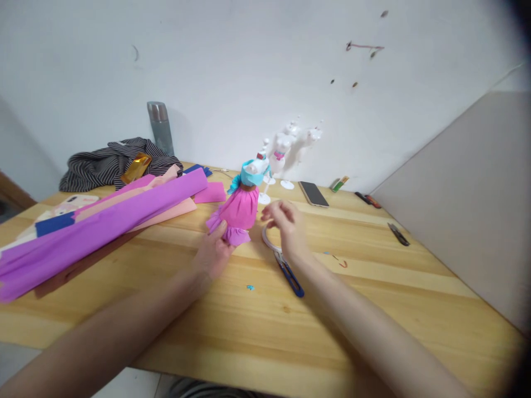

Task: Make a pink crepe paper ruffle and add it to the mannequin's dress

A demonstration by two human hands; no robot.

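A small mannequin figure wears a dress of crepe paper [243, 207], with a pink skirt, purple ruffled hem, brown waistband and turquoise top. My left hand [215, 251] grips the ruffled hem at its lower left, thumb in front. To the right of the skirt, my right hand [288, 226] hovers with fingers curled and tips drawn together. What those fingers hold, if anything, is too small to make out. Partly behind that hand lies a white tape roll [270, 241]. Blue-handled scissors [290, 275] rest beside the roll, partly covered by my right wrist.
Rolled crepe paper [136, 204] spreads over the table's left side, before a striped cloth [97, 166] and a bottle [161, 130]. White mannequin stands [284, 143] stand behind the dress. A phone [313, 194] and a cutter [398, 234] lie at right. Paper scraps [250, 287] dot the wood.
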